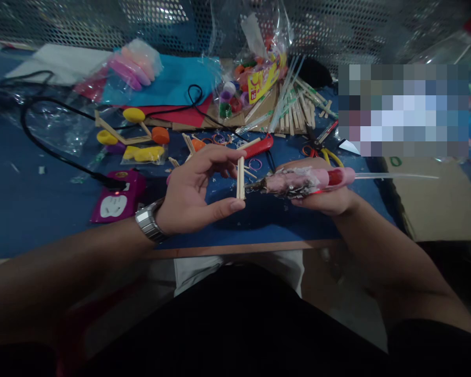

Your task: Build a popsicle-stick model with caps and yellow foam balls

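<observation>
My left hand [198,193], with a metal watch on the wrist, pinches a short piece made of pale wooden sticks [240,179] between thumb and fingers, one end at each. The sticks stand side by side, close above the blue table. From the right, my right hand [335,203] grips a pink hot glue gun [294,182] smeared with grey residue. Its nozzle points left and is at or very near the sticks; whether it touches them I cannot tell. A clear glue stick [396,176] sticks out of the gun's back end.
A purple power socket [102,208] with a black cable lies left. Behind are a stick frame [137,140] with yellow and orange round pieces, a red-handled tool [261,146], yellow-handled pliers [329,157], a pile of sticks [296,112] and bagged colourful caps [235,99]. Cardboard [443,204] lies right.
</observation>
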The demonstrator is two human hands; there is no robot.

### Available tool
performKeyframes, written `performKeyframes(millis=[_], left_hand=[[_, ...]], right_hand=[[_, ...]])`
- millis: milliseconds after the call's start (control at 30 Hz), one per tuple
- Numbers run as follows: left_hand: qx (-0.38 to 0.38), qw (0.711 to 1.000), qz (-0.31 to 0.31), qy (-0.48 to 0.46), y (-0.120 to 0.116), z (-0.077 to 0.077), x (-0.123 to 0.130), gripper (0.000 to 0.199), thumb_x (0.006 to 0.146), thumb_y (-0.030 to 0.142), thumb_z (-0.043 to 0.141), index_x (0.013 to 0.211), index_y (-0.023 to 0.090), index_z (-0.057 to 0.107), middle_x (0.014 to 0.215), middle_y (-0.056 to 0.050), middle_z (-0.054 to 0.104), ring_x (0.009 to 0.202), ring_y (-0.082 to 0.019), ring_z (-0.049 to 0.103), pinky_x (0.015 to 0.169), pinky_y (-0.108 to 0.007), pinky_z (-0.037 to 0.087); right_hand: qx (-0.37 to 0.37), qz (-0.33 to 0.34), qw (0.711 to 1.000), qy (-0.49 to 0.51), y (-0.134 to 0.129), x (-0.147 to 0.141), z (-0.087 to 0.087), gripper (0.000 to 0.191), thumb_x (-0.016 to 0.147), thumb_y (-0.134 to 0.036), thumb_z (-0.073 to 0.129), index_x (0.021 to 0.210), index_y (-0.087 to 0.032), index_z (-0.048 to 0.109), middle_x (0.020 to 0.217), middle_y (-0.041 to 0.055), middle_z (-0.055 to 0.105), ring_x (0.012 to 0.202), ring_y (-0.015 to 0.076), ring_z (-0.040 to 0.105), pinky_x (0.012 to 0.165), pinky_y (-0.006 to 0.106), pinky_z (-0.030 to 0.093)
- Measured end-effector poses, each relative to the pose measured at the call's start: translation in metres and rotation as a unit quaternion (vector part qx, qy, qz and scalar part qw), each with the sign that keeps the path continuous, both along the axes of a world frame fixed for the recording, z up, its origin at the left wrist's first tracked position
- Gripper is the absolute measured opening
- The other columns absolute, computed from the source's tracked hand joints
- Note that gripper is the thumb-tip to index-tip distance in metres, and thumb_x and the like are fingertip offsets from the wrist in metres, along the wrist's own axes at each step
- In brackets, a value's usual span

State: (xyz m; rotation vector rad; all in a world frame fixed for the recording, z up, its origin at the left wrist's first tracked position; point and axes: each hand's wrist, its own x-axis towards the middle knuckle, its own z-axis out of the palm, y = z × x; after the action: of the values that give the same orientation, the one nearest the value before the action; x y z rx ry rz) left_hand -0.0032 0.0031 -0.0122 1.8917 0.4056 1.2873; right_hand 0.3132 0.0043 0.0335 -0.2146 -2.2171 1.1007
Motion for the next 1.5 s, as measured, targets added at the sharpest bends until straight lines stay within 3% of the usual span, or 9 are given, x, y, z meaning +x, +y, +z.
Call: performKeyframes(millis=[167,500,700,867,1067,1300,1500], left_hand=[[0.007,1.0,0.002,-0.003,0.0009,-0.0002,0.0007,0.079,0.09,0.059,0.104,0.161,0.038,0.075,0.139,-0.011,0.076,0.11,-0.032,0.079,0.095,-0.057,0.075],[0.013,1.0,-0.002,0.003,0.0017,-0.0001,-0.0002,0.08,0.09,0.053,0.105,0.161,0.037,0.075,0.14,-0.011,0.076,0.111,-0.03,0.078,0.098,-0.055,0.075],[0.01,1.0,-0.006,0.0,0.0018,-0.0011,0.0002,0.08,0.088,0.055,0.106,0.16,0.034,0.075,0.143,-0.013,0.075,0.111,-0.029,0.079,0.098,-0.054,0.075],[-0.001,1.0,0.0,0.0,0.0014,-0.0008,0.0002,0.079,0.087,0.058,0.104,0.158,0.037,0.076,0.139,-0.012,0.075,0.11,-0.033,0.077,0.096,-0.06,0.074],[-0.007,1.0,-0.005,0.002,0.0014,0.0003,-0.0002,0.08,0.086,0.057,0.106,0.158,0.038,0.077,0.138,-0.012,0.075,0.11,-0.032,0.076,0.096,-0.06,0.075],[-0.002,1.0,0.002,0.009,-0.0014,0.0035,0.0001,0.08,0.086,0.06,0.105,0.158,0.039,0.077,0.135,-0.012,0.075,0.109,-0.033,0.077,0.094,-0.059,0.075],[0.015,1.0,-0.008,0.003,0.0019,0.0004,-0.0015,0.085,0.084,0.054,0.108,0.162,0.036,0.075,0.138,-0.012,0.075,0.109,-0.031,0.078,0.096,-0.057,0.075]], right_hand=[[0.0,0.007,1.0,0.017,-0.0008,-0.0021,0.0005,0.042,0.12,-0.029,0.072,0.162,-0.027,0.076,0.162,0.0005,0.082,0.155,0.0163,0.074,0.136,0.027,0.053],[0.022,0.016,1.0,0.007,0.0019,-0.0009,-0.0001,0.041,0.122,-0.029,0.068,0.162,-0.024,0.073,0.16,0.0044,0.082,0.155,0.0231,0.075,0.134,0.039,0.058],[0.016,0.015,1.0,0.02,0.0033,-0.0016,-0.004,0.046,0.118,-0.029,0.071,0.165,-0.027,0.074,0.16,0.0048,0.083,0.153,0.0232,0.076,0.133,0.036,0.059],[0.0,0.004,1.0,0.012,0.0014,-0.0022,-0.0025,0.045,0.116,-0.027,0.073,0.161,-0.031,0.077,0.155,0.0042,0.085,0.151,0.0246,0.078,0.132,0.037,0.059],[0.018,-0.001,1.0,0.023,0.0012,-0.0009,-0.0046,0.042,0.12,-0.032,0.071,0.161,-0.023,0.076,0.157,0.007,0.084,0.152,0.0243,0.077,0.132,0.039,0.059],[0.038,0.003,0.999,0.022,0.0051,0.0017,-0.0086,0.046,0.12,-0.031,0.072,0.165,-0.024,0.074,0.159,0.0058,0.083,0.156,0.0219,0.074,0.136,0.035,0.055],[0.026,0.001,1.0,0.014,0.0038,0.0016,-0.0068,0.044,0.121,-0.032,0.07,0.165,-0.024,0.074,0.163,0.0074,0.081,0.158,0.0222,0.073,0.136,0.038,0.056]])
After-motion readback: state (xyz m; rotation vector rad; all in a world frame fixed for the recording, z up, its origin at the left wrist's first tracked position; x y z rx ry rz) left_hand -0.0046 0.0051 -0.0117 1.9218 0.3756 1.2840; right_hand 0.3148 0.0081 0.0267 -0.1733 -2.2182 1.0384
